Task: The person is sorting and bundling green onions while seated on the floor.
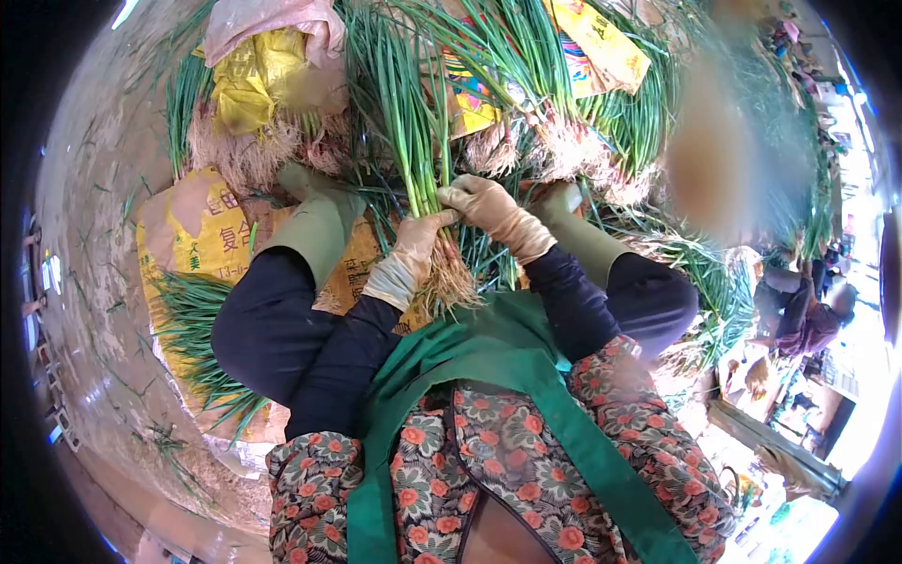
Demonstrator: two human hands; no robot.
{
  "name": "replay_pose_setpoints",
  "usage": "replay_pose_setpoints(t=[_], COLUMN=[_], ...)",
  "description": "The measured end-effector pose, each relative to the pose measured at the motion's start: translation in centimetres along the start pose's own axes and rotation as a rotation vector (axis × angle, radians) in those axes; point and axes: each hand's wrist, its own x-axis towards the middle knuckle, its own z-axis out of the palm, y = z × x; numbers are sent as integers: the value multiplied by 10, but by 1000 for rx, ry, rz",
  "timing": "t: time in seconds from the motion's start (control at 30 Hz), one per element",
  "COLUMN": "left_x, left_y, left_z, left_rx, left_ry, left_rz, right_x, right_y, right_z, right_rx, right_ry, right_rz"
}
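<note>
My left hand (413, 246), in a pale glove, is closed round the lower stalks of a bunch of green onions (410, 141). The long leaves point away from me, and the tangled roots (449, 277) hang below my fist toward the apron. My right hand (481, 203), gloved too, touches the bunch just above the left one. Its thumb and fingers are pinched on a thin green onion stalk (445, 155) at the right side of the bunch. The fingertips partly hide what they grip.
Piles of green onions with pale roots (564, 141) lie ahead, some under printed yellow sacks (601, 47). Another yellow sack (193, 226) and loose onions (202, 329) lie left of my knee. Further right, a person (813, 320) sits low. Blurry spots cover part of the upper right.
</note>
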Motion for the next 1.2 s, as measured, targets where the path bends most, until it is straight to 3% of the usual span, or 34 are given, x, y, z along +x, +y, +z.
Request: replay_pose_setpoints(t=[0.03, 0.07, 0.1, 0.17, 0.2, 0.27, 0.3, 0.37, 0.4, 0.43, 0.5, 0.53, 0.57, 0.63, 0.67, 0.7, 0.73, 0.77, 0.8, 0.83, 0.9, 0.97, 1.1, 1.13, 1.2], left_x=[-3, -5, -7, -9, -6, -9, -19, -23, -28, -26, -19, -19, -21, -19, -19, -20, -18, -18, -6, 0, 0, 9, 6, 6, -11], left_y=[1, 3, 4, 7, 7, 1, 9, 13, 14, 14, 13, 16, 19, 24, 28, 34, 34, 38, 30, 25, 25, 19, 23, 24, 36], left_z=[-1, 0, 1, 4, 4, 11, 19, 28, 37, 27, 22, 29, 33, 28, 22, 21, 20, 22, 26, 24, 26, 20, 12, 12, 29], left_rx=[-41, -82, -128, -96, -59, -1, 64, 70, 41, 30, -73, -230, -389, -387, -388, -394, -349, -635, -562, -759, -655, -688, -460, -389, -399], left_ry=[-1, -4, -10, -7, 3, 29, 67, 60, 103, 46, 18, 51, 100, 1, -32, 1, 35, -182, -82, -192, -258, -316, -324, -244, -166], left_rz=[-40, -80, -119, -109, -109, -92, -134, -176, -113, -169, -45, -35, -17, 10, 34, -80, -60, -204, -87, -247, -224, -239, -64, -12, -25], right_x=[0, 5, 5, 13, 25, 2, -10, -1, 21, 32, -44, -53, -87, -163, -195, -211, -225, -223, -202, -178, -106, -52, 24, 20, -6], right_y=[-2, 9, 0, 44, 93, 48, 2, 4, 36, 71, -11, 45, 80, 125, 98, 123, 145, 150, 134, 119, 106, 29, -1, -6, -23], right_z=[5, 7, -3, -27, -25, -16, -13, -11, -4, -11, -112, -157, -198, -270, -285, -301, -310, -302, -289, -270, -222, -175, -130, -122, -92], right_rx=[-329, -321, -416, -433, -580, -218, 232, 1, -247, -517, -561, 146, -628, -777, -738, -701, -902, -964, -882, -796, 50, -296, -671, -393, -345], right_ry=[146, 276, 339, 262, 102, -19, -28, -4, 402, 772, 972, 766, 820, 915, 933, 897, 667, 732, 696, 661, 586, 507, 304, 321, 323], right_rz=[-98, -210, 46, 85, -158, -367, -117, 95, -111, -312, -107, 63, 38, 88, 322, 527, 713, 686, 519, 363, 184, -6, 238, 275, 15])
